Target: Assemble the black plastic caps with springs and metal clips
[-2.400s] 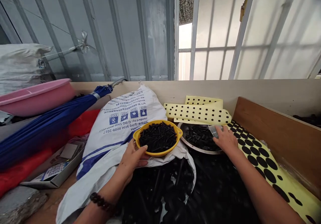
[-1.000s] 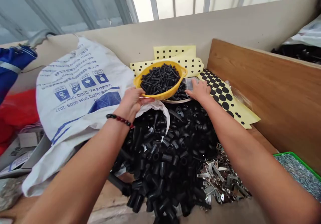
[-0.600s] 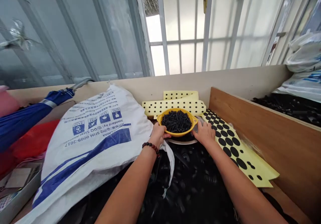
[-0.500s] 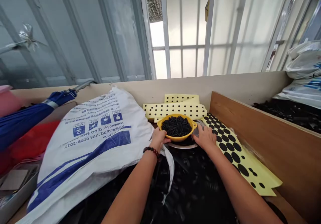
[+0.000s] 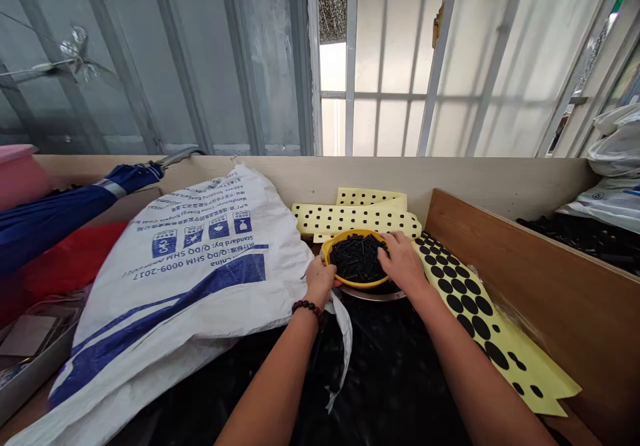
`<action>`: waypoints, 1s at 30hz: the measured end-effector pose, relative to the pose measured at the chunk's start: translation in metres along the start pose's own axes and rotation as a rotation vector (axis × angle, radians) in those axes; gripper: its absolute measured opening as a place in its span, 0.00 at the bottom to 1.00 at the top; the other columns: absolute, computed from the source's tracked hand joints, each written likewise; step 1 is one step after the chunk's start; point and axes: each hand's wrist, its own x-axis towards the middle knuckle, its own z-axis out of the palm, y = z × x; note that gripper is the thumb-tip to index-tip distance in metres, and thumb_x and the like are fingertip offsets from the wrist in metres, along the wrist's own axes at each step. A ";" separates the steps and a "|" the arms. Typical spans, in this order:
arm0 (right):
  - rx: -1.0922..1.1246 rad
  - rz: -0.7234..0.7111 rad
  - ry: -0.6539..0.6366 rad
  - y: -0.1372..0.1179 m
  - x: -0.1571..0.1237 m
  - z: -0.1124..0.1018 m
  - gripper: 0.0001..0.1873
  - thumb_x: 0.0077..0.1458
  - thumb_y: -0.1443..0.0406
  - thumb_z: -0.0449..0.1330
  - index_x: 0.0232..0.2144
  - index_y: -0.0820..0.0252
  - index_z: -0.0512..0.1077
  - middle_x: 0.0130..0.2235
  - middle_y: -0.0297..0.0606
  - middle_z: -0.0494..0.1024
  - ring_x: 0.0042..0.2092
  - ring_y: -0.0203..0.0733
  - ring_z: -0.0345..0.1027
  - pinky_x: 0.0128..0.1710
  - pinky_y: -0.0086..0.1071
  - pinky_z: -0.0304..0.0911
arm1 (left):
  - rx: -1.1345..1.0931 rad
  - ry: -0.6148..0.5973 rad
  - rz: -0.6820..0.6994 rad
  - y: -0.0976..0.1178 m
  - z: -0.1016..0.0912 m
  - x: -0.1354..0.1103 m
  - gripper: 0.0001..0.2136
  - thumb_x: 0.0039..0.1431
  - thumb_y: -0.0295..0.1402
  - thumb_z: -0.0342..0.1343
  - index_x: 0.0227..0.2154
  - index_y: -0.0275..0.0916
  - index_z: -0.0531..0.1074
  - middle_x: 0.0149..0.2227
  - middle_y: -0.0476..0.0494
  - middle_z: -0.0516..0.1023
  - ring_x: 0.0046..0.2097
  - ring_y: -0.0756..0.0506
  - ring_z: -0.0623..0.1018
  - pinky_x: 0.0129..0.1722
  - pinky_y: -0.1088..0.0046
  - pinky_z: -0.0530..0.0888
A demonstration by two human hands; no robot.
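A yellow round bowl (image 5: 367, 285) with a side handle holds a heap of small black stick-like pieces (image 5: 357, 258). My left hand (image 5: 320, 278), with a dark bead bracelet at the wrist, grips the bowl's left rim. Over the right rim lies my right hand (image 5: 404, 264), its fingers bent and the tips touching the black pieces; whether any piece is between them is hidden. Under the bowl, the edge of a metal pan (image 5: 373, 296) shows. More black pieces (image 5: 385, 366) spread in a dark mass between my forearms.
A large white woven sack (image 5: 200, 286) fills the left side. Yellow sheets with black dots (image 5: 360, 219) lie behind the bowl, and another dotted sheet (image 5: 480, 319) runs along the right. A wooden board (image 5: 540, 286) divides off the right side. A folded blue umbrella (image 5: 65, 209) lies far left.
My right hand has moved from beside the bowl up onto its right rim and the black pieces. My left hand keeps its grip. The camera view has shifted slightly.
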 end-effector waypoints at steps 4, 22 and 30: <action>-0.010 0.035 -0.107 -0.030 0.014 0.014 0.24 0.54 0.56 0.56 0.51 0.61 0.63 0.47 0.48 0.68 0.50 0.52 0.61 0.47 0.41 0.58 | 0.009 -0.091 -0.027 -0.004 -0.001 -0.003 0.14 0.61 0.34 0.52 0.48 0.36 0.66 0.48 0.40 0.70 0.44 0.44 0.74 0.42 0.61 0.73; 0.001 0.097 -0.216 -0.043 0.020 0.035 0.19 0.59 0.61 0.55 0.51 0.61 0.63 0.51 0.43 0.67 0.46 0.44 0.67 0.44 0.44 0.65 | -0.053 -0.147 0.009 -0.008 0.000 -0.004 0.14 0.61 0.34 0.51 0.48 0.36 0.66 0.47 0.40 0.70 0.43 0.44 0.74 0.41 0.62 0.74; 0.015 0.148 -0.230 -0.046 0.023 0.035 0.18 0.59 0.61 0.55 0.50 0.61 0.64 0.49 0.42 0.68 0.45 0.43 0.67 0.42 0.43 0.66 | -0.041 -0.148 0.002 -0.009 0.001 -0.004 0.13 0.61 0.34 0.51 0.47 0.36 0.66 0.47 0.41 0.71 0.43 0.45 0.74 0.40 0.62 0.74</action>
